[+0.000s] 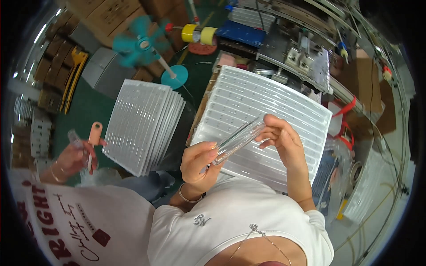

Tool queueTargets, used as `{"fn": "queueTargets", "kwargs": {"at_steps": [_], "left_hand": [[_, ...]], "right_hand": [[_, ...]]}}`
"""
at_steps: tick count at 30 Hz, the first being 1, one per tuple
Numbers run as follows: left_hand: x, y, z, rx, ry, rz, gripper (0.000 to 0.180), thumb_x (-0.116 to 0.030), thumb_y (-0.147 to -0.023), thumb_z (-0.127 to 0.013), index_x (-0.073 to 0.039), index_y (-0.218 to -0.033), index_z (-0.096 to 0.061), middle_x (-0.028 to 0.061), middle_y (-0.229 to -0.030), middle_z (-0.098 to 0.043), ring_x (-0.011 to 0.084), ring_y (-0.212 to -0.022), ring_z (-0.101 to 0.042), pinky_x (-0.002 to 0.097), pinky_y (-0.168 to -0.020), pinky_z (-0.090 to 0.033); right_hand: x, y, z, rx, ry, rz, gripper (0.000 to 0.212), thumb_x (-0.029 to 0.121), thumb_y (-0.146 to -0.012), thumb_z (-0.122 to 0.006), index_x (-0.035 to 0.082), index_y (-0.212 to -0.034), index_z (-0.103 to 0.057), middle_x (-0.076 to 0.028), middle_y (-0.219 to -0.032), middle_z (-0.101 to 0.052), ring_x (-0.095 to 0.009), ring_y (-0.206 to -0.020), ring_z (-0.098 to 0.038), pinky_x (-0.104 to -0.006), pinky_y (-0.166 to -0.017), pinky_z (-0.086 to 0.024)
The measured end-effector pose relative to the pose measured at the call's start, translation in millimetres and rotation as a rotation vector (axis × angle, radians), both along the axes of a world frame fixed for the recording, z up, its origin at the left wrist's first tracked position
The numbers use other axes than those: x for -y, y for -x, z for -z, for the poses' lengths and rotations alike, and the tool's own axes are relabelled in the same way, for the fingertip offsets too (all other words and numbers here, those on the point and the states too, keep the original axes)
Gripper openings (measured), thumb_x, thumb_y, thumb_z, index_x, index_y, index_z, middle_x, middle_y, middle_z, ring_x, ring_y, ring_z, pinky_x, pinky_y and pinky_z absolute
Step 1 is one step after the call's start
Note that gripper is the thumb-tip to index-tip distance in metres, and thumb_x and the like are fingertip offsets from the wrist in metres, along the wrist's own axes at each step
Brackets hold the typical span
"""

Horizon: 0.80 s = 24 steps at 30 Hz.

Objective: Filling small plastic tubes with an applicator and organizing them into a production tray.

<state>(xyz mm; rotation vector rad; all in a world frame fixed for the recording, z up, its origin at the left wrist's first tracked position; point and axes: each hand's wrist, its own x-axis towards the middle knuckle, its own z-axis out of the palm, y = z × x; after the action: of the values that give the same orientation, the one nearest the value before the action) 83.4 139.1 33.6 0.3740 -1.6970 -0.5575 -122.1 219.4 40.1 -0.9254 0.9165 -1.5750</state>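
Observation:
A clear, long, narrow plastic piece, perhaps a tube or slim case, is held slanting in front of my chest. My left hand pinches its lower end between thumb and fingers. At the upper end, the fingers of my right hand are curled around it. Under both hands lies a white plastic tray with long parallel grooves. Whether small parts lie in its grooves is too fine to make out.
A stack of similar white trays stands to the left. Beside it a co-worker's hand holds a pink-handled tool and something clear. A turquoise fan stands beyond, and a metal machine is at the back right.

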Motion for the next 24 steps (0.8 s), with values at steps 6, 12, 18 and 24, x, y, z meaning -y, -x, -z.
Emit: {"fn": "queueTargets", "kwargs": {"at_steps": [6, 12, 18, 24], "left_hand": [[1, 8, 5, 0.067, -0.094, 0.018, 0.045, 0.003, -0.067, -0.079, -0.001, -0.107, -0.059, 0.0156, -0.102, -0.059, 0.0204, -0.081, -0.063, 0.0259, -0.067, -0.052], [-1, 5, 16, 0.047, -0.347, 0.152, 0.048, -0.001, -0.068, -0.080, 0.000, -0.110, -0.058, 0.0128, -0.099, -0.061, 0.0159, -0.083, -0.061, 0.0241, -0.070, -0.050], [-5, 9, 21, -0.089, -0.569, 0.276, 0.046, -0.003, -0.070, -0.080, 0.001, -0.110, -0.058, 0.0098, -0.099, -0.061, 0.0116, -0.083, -0.059, 0.0228, -0.072, -0.048], [-1, 12, 21, -0.012, -0.554, 0.263, 0.045, 0.000, -0.070, -0.078, 0.000, -0.111, -0.058, 0.0112, -0.101, -0.061, 0.0125, -0.084, -0.060, 0.0216, -0.066, -0.048]], "right_hand": [[8, -1, -16, -0.012, -0.003, 0.012, 0.043, 0.028, -0.097, -0.045, -0.002, -0.127, -0.047, -0.015, -0.109, -0.062, -0.022, -0.096, -0.063, -0.0318, -0.074, -0.054], [8, -2, -10, -0.018, -0.042, 0.064, 0.026, 0.021, -0.094, -0.052, 0.003, -0.113, -0.054, -0.012, -0.099, -0.062, -0.019, -0.087, -0.063, -0.0314, -0.068, -0.054], [11, -3, -5, -0.012, 0.017, 0.109, 0.018, 0.015, -0.093, -0.055, 0.005, -0.108, -0.056, -0.009, -0.107, -0.060, -0.018, -0.095, -0.061, -0.0305, -0.073, -0.054], [14, -4, -2, -0.034, -0.052, 0.165, 0.020, 0.022, -0.092, -0.054, 0.008, -0.107, -0.054, -0.016, -0.108, -0.062, -0.023, -0.097, -0.064, -0.0303, -0.069, -0.057]]}}
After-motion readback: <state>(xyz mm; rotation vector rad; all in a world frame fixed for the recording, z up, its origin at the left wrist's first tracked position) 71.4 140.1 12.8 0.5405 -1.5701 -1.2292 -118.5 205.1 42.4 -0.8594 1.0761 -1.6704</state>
